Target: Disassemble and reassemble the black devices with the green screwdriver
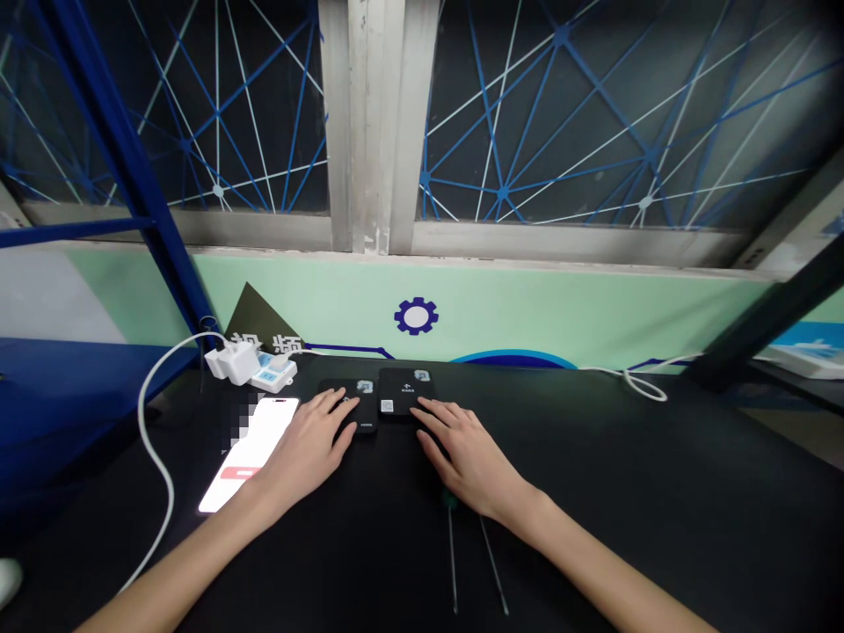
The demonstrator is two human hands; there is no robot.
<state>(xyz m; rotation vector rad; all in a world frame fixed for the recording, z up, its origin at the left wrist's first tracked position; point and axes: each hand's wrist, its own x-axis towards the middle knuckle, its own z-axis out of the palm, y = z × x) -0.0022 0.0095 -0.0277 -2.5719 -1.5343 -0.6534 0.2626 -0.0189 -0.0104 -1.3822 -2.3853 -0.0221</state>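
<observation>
I have both hands loosely spread, gripping nothing: my left hand [316, 440] lies over the left box [367, 415], my right hand's [465, 444] fingertips at the near right corner of the right box [403, 397] (from this remove I cannot tell how hard they press). I judge both boxes light, stiff and slightly slick, best held by opposite side edges. They look black, low and round-cornered, each with a pale sticker at its far right; the right one adds a white code label. They sit side by side on the desk [593, 492], between the phone [254, 453] and two screwdrivers [452, 554]
</observation>
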